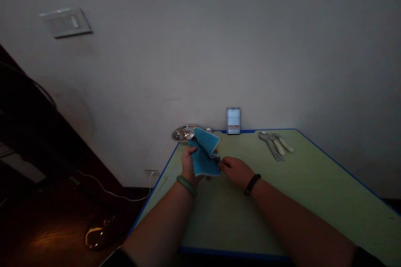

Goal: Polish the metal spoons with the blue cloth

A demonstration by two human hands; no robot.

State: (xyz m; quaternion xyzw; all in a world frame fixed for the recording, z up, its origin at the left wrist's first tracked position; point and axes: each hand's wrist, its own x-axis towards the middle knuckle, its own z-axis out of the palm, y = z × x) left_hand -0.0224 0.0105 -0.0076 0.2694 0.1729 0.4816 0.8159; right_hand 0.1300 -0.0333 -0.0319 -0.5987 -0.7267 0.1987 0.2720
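Over the far left part of a green table point(238, 217) with a blue edge, the left hand point(189, 166) and right hand point(236, 171) meet at a folded blue cloth point(204, 157). The left hand's grip is closed around the cloth's lower left side, fingers wrapped over the fold. The right hand's grip comes together on the cloth's right edge, fingertips pinching it. The cloth stands tilted in the air between the hands, its top corner overlapping a round steel plate point(183, 133) near the table's far edge and hiding part of it. A spoon point(189, 134) lies in the plate. Off to the right, well apart from the hands, lie pale-handled spoons and a fork point(272, 146), side by side and touching. An upright card point(233, 120) stands against the wall point(200, 50), its face too blurred to read. A jade bangle point(186, 185) circles the left wrist, a dark band point(252, 184) the right. Higher on the wall sits a switch plate point(65, 22); lower left, a white cable point(109, 192) runs from a wall socket point(151, 172) across the dark floor.
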